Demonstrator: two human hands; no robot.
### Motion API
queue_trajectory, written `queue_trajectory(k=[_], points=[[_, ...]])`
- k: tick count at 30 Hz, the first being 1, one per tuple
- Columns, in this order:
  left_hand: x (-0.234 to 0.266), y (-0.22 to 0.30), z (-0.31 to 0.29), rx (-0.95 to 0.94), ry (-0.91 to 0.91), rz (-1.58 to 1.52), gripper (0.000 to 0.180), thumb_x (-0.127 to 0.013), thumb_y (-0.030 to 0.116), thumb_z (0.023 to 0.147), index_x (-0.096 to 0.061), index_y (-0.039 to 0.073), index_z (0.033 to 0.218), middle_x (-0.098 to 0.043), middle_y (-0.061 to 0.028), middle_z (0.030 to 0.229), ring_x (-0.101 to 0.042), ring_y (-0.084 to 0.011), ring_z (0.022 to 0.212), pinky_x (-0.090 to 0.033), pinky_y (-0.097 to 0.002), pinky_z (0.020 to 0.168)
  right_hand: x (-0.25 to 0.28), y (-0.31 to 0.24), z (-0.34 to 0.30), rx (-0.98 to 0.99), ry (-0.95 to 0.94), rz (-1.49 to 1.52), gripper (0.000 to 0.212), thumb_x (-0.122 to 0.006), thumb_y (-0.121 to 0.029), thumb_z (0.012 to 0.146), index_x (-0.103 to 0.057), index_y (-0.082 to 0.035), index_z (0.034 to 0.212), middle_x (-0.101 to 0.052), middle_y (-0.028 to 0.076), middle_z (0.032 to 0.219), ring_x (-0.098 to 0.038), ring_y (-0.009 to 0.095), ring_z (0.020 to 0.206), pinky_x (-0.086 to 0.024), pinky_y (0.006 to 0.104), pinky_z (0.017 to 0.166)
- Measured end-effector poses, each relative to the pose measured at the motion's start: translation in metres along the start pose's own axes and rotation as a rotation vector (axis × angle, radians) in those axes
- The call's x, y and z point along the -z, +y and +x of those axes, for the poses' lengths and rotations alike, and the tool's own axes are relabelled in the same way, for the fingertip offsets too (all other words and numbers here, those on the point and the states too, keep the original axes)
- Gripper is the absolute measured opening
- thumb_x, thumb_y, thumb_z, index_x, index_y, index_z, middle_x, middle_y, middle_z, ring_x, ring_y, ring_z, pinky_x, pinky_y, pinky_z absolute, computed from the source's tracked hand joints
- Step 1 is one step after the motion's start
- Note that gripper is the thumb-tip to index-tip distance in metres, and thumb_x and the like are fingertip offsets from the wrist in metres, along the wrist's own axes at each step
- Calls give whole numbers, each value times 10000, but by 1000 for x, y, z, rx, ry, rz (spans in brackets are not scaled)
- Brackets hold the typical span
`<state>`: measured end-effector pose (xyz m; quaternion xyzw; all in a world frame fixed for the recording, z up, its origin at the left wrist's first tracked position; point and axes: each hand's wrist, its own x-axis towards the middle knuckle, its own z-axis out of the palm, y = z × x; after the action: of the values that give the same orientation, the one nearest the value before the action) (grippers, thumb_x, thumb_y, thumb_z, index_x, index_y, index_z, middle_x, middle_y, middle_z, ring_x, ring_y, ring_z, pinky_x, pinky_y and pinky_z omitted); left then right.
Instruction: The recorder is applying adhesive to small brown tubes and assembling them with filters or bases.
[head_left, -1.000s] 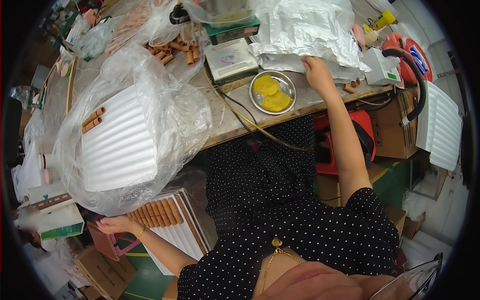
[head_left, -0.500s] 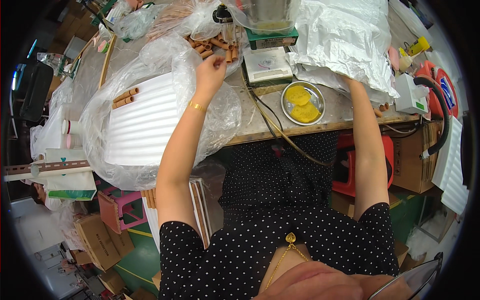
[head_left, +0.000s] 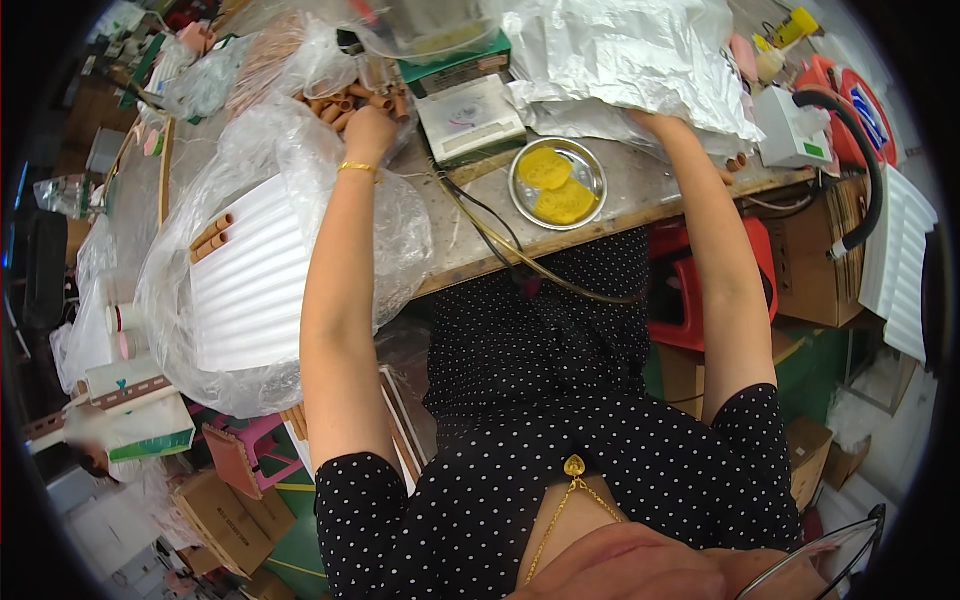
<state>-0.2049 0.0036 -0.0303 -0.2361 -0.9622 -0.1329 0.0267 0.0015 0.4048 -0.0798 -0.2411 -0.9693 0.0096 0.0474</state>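
My left hand (head_left: 368, 130) reaches over a pile of short brown tubes (head_left: 350, 102) lying by clear plastic wrap, with its fingers curled onto the tubes; a gold bangle sits on the wrist. My right hand (head_left: 655, 124) is pushed under the edge of a crumpled white plastic sheet (head_left: 620, 55), so its fingers are hidden. Between the arms sits a round metal dish (head_left: 590, 165) with two yellow discs (head_left: 555, 185) in it. A small white scale (head_left: 470, 120) stands just behind the dish.
A white ribbed panel (head_left: 250, 280) in clear plastic lies at the left with two brown tubes (head_left: 210, 240) on it. Cables (head_left: 500, 250) trail over the table edge. A red stool (head_left: 690, 290), cardboard boxes (head_left: 815, 260) and white ribbed panels (head_left: 900, 270) stand at the right.
My left hand rose from beside my lap onto the table and reached the brown tubes. My right hand slid from beside the dish to under the white sheet.
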Motion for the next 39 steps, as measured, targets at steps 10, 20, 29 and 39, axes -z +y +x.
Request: queue_trajectory(k=[10, 20, 29, 39], points=[[54, 44, -132, 148, 171, -1298, 304, -592, 70, 835, -459, -62, 1075, -570, -82, 947, -577, -125, 805, -487, -235, 720, 30, -5, -37, 95, 313, 30, 421, -520, -303, 798, -524, -116, 1176, -502, 137, 1216, -447, 312, 1132, -345, 387, 964], [27, 80, -199, 186, 32, -1555, 265, -609, -25, 798, -511, -14, 1044, -576, -87, 981, -563, -125, 879, -476, -226, 777, 41, -12, -62, 70, 288, 228, 351, -499, -276, 800, -554, -36, 1050, -573, 226, 998, -542, 387, 921, -434, 443, 816], [1, 95, -218, 91, 27, -1646, 273, -641, 5, 772, -495, 32, 1002, -547, -25, 956, -548, -109, 891, -474, -246, 788, 20, 82, -85, -69, 333, 327, 406, -566, -310, 841, -561, 5, 1097, -598, 185, 1078, -561, 351, 1002, -428, 362, 834], [14, 73, -222, 178, 92, -1537, 291, -645, 38, 787, -508, 13, 1042, -576, -45, 934, -572, -97, 779, -482, -212, 681, 92, -117, -139, 400, -95, 953, 247, -601, -42, 797, -581, -22, 1042, -573, 72, 987, -548, 153, 890, -434, 247, 792]])
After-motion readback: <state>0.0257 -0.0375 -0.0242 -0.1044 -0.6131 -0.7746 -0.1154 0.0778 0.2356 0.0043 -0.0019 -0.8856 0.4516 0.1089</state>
